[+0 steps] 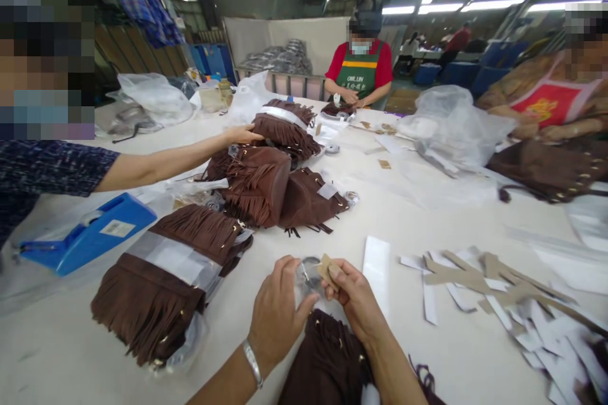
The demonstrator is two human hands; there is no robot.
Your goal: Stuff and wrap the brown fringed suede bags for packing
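Observation:
My left hand [278,307], with a silver bangle at its wrist, is closed on a transparent plastic wrapping [304,278] around a metal ring or clasp. Between the thumb and fingers of my right hand [354,294] is a small tan card [327,271], right beside that wrapping. Below both hands lies a dark brown fringed bag [320,357], partly covered by my right forearm. To the left rests another fringed bag [166,294] with a white paper band [173,256] around it.
A blue tape dispenser [95,234] stands at the left. Brown bags [266,183] are piled ahead, where a co-worker's hand [244,134] touches one. White and tan paper strips [475,278] lie scattered at the right. Plastic bags [456,126] and other workers are farther back.

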